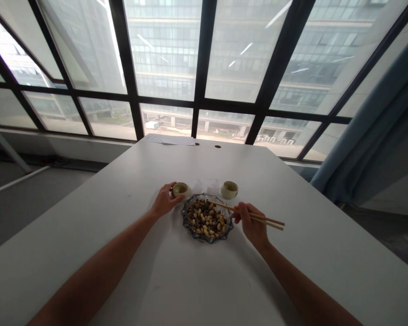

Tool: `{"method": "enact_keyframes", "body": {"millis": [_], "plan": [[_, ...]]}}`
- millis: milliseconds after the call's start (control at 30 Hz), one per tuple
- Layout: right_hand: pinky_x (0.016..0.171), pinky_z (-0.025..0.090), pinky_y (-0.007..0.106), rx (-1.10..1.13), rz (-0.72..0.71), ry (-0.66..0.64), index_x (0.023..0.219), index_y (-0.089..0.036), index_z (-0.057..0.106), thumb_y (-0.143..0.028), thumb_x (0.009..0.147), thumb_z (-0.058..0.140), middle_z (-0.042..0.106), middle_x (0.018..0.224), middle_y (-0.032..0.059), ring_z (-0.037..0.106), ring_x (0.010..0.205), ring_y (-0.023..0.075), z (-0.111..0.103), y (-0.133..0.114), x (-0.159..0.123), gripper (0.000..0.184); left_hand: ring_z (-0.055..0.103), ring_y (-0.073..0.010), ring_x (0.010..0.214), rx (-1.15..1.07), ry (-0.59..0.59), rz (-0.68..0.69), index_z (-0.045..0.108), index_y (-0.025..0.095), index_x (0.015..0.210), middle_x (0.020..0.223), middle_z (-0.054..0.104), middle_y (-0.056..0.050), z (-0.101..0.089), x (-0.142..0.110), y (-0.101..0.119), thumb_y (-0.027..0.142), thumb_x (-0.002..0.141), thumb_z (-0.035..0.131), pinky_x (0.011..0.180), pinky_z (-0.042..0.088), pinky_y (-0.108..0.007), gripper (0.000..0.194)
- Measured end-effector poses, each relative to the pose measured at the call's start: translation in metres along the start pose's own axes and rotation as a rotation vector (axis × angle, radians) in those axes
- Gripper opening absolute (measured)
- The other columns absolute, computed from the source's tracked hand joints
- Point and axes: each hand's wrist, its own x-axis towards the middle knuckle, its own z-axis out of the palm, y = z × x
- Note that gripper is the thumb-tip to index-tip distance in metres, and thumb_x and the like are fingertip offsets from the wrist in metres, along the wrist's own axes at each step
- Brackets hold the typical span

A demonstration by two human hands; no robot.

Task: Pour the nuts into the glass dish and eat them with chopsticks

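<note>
A scalloped glass dish (230, 226) of mixed nuts and dark seeds sits mid-table. My right hand (251, 224) is closed round a pair of wooden chopsticks (258, 217), whose tips reach over the dish's upper right part. My left hand (163, 201) wraps its thumb and fingers round a small greenish cup (180, 189) at the dish's upper left. Behind the dish stand two small clear cups (196, 185) (212, 185) and a second greenish cup (230, 189).
The white table (122, 235) runs up to a wall of large windows. A sheet of paper (172, 140) and two small dark spots lie at its far edge. A blue curtain (370, 136) hangs at the right.
</note>
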Motion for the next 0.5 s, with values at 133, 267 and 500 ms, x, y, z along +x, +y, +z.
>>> {"method": "enact_keyframes", "body": {"millis": [133, 267, 500], "plan": [[0.041, 0.046, 0.023, 0.323, 0.259, 0.135, 0.073, -0.014, 0.067, -0.073, 0.071, 0.07, 0.064, 0.054, 0.0046, 0.055, 0.043, 0.0125, 0.005, 0.013, 0.007, 0.059, 0.064, -0.0256, 0.105, -0.032, -0.014, -0.022, 0.053, 0.017, 0.127, 0.118, 0.065, -0.012, 0.001, -0.001, 0.001, 0.053, 0.073, 0.073, 0.089, 0.053, -0.039, 0.068], [0.038, 0.044, 0.019, 0.595, 0.499, 0.187, 0.066, -0.014, 0.064, -0.066, 0.058, 0.083, 0.061, 0.051, 0.0029, 0.053, 0.043, 0.0106, 0.01, 0.024, 0.01, 0.056, 0.065, -0.0266, 0.106, -0.05, -0.043, -0.029, 0.05, 0.017, 0.131, 0.118, 0.067, -0.012, -0.001, -0.002, 0.003, 0.052, 0.071, 0.075, 0.091, 0.052, -0.039, 0.074], [0.035, 0.044, 0.017, 0.671, 0.637, 0.174, 0.065, -0.014, 0.061, -0.046, 0.083, 0.073, 0.06, 0.051, 0.0029, 0.05, 0.04, 0.0091, 0.014, 0.023, 0.006, 0.038, 0.064, -0.0278, 0.109, -0.113, -0.037, 0.012, 0.052, 0.018, 0.131, 0.122, 0.065, -0.012, -0.001, 0.0, 0.003, 0.043, 0.066, 0.08, 0.089, 0.055, -0.04, 0.076]]}}
